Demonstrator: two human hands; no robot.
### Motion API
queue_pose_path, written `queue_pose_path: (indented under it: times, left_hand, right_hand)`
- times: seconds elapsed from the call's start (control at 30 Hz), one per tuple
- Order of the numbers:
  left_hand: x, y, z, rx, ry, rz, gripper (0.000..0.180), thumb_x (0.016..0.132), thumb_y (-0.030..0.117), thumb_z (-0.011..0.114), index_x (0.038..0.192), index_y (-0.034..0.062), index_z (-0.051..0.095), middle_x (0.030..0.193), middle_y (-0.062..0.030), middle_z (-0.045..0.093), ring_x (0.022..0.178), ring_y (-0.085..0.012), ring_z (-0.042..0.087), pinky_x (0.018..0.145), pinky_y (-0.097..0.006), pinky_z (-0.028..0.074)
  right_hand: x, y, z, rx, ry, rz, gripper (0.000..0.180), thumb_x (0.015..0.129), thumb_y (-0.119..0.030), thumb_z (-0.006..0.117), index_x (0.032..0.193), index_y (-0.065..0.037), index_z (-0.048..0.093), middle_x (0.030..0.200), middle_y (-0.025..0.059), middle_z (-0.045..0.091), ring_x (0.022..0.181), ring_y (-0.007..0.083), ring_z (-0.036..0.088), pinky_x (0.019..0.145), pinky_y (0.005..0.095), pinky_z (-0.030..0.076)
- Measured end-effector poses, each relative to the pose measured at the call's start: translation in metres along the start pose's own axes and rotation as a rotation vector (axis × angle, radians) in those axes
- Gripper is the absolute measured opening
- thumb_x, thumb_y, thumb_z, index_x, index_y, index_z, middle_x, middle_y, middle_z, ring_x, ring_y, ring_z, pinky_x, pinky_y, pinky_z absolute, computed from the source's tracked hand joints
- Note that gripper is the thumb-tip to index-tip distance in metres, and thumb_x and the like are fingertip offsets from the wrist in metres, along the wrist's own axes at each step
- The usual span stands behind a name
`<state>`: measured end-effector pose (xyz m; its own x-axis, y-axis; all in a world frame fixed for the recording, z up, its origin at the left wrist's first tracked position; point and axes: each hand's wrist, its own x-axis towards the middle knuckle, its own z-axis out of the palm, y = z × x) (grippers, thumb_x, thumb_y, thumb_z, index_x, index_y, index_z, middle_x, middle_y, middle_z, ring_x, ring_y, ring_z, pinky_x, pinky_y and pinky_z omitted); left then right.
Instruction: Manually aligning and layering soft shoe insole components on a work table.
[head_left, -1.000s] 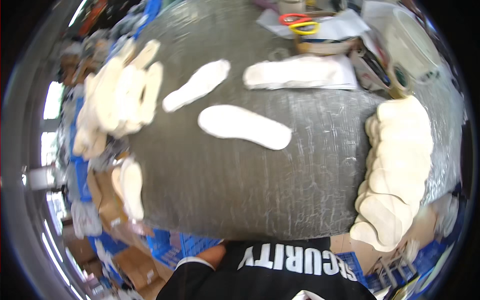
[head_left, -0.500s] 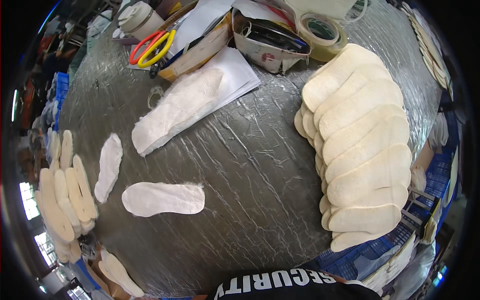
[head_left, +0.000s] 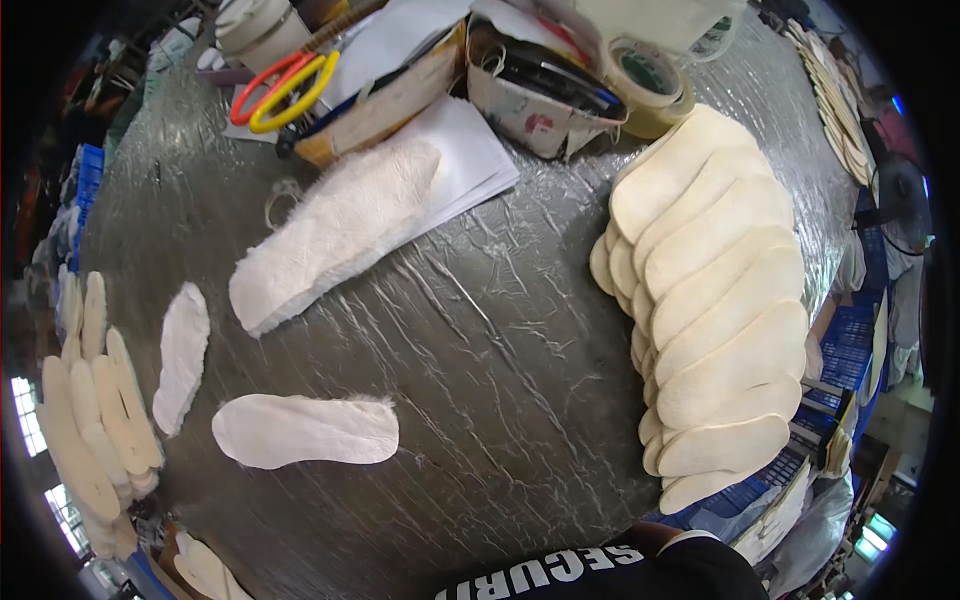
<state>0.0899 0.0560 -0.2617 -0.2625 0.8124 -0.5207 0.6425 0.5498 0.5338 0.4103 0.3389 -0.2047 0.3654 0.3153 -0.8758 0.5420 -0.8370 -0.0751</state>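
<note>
Tabletop [head_left: 500,400] first: grey, crinkled wrap all over, filling most of the shot. On the right, fanned stack of smooth cream insoles [head_left: 720,290], overlapping like roof tiles and running right along the table's edge. Up centre-left, fleecy pile [head_left: 330,235], toe end resting on white paper sheets [head_left: 470,150]. Far left, row of narrow insoles [head_left: 95,420] at the rim. Nearer the body, single fleecy insole [head_left: 305,430] lying flat and alone, with a second loose one [head_left: 182,355] just beside it, both apart from the piles. At the back, tape roll [head_left: 650,85], then yellow-and-orange scissors [head_left: 285,85] among the clutter.

Neither left hand nor right hand in shot, only a dark sleeve [head_left: 620,575] at the bottom edge; no telling whether fingers spread or closed, nothing visibly held.

Risk, as a judgement: fanned stack sitting so close to the edge, likely to slide off with one careless nudge; slick wrap underneath hardly helping. Fleece possibly snagging on neighbours and dragging the row askew.
</note>
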Motion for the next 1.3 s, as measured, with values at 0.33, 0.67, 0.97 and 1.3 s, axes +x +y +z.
queue_pose_path:
  times: [0.33, 0.67, 0.97, 1.3]
  left_hand:
    - [-0.019, -0.009, 0.007, -0.092, -0.071, -0.022, 0.031, 0.083, 0.023, 0.062, 0.104, -0.0003, 0.067, 0.105, -0.0217, 0.067, 0.098, -0.0366, 0.065, 0.079, -0.045, 0.051]
    - [0.017, 0.043, 0.009, -0.169, -0.204, 0.254, 0.031, 0.083, 0.023, 0.062, 0.103, -0.0004, 0.067, 0.104, -0.0216, 0.068, 0.097, -0.0368, 0.065, 0.079, -0.045, 0.051]
    - [0.042, 0.054, -0.006, -0.226, -0.172, 0.262, 0.031, 0.083, 0.023, 0.062, 0.103, -0.0005, 0.067, 0.104, -0.0216, 0.068, 0.097, -0.0370, 0.065, 0.079, -0.045, 0.051]
    - [0.017, 0.043, -0.026, -0.273, -0.136, 0.176, 0.031, 0.083, 0.023, 0.062, 0.102, -0.0006, 0.067, 0.103, -0.0215, 0.068, 0.096, -0.0372, 0.065, 0.079, -0.045, 0.051]
  right_hand:
    - [-0.004, -0.013, 0.028, -0.154, -0.030, -0.012, 0.030, 0.090, -0.029, 0.055, 0.099, -0.003, 0.068, 0.096, 0.0101, 0.071, 0.082, 0.0221, 0.067, 0.075, 0.0341, 0.052]
    - [-0.042, 0.018, -0.038, -0.075, 0.133, -0.005, 0.035, 0.090, -0.034, 0.054, 0.102, -0.004, 0.069, 0.097, 0.0106, 0.071, 0.083, 0.0231, 0.067, 0.076, 0.0350, 0.052]
    - [-0.020, -0.037, -0.030, -0.197, 0.105, -0.113, 0.039, 0.091, -0.038, 0.053, 0.104, -0.004, 0.069, 0.098, 0.0111, 0.071, 0.085, 0.0241, 0.067, 0.078, 0.0358, 0.052]
    - [0.000, -0.069, 0.011, -0.390, -0.001, -0.222, 0.044, 0.091, -0.043, 0.052, 0.106, -0.005, 0.070, 0.099, 0.0117, 0.071, 0.087, 0.0251, 0.067, 0.079, 0.0367, 0.052]
